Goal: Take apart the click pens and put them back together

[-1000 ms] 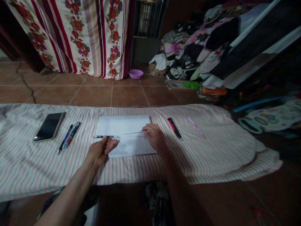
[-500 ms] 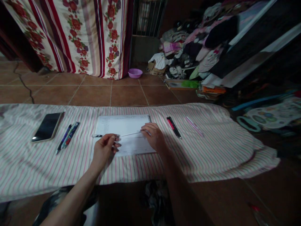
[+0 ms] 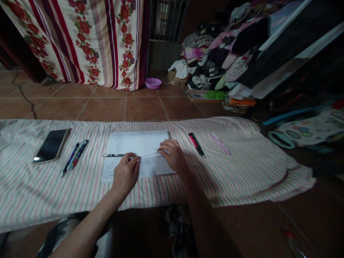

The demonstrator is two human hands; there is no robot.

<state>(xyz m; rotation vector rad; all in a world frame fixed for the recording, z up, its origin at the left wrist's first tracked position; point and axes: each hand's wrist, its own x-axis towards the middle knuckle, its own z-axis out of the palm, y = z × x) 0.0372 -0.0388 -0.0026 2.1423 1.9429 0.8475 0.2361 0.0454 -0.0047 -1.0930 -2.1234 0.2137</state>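
Observation:
A white notebook (image 3: 145, 141) with a spiral at its top right corner lies on the striped cloth in front of me. Over its page, a thin white rod (image 3: 149, 154) runs between my two hands. My left hand (image 3: 127, 172) pinches the rod's left end, while the fingers of my right hand (image 3: 172, 154) close on its right end. A slim black-and-white pen (image 3: 113, 155) lies across the page's left part, its right end reaching my left fingers. Whether pen and rod are joined is hidden by that hand.
Left of the notebook are several pens (image 3: 75, 156) and a phone (image 3: 51, 145). To the right lie red and black pens (image 3: 197, 145) and a pink-and-white pen (image 3: 220, 143). Beyond the striped cloth (image 3: 242, 172) are a purple basin (image 3: 153, 83), a curtain (image 3: 99, 43) and heaped clothes (image 3: 215, 57).
My left hand has shifted right along the rod, and its fingers have drawn together from a looser spread. My right hand keeps its hold. The whole view has moved slightly.

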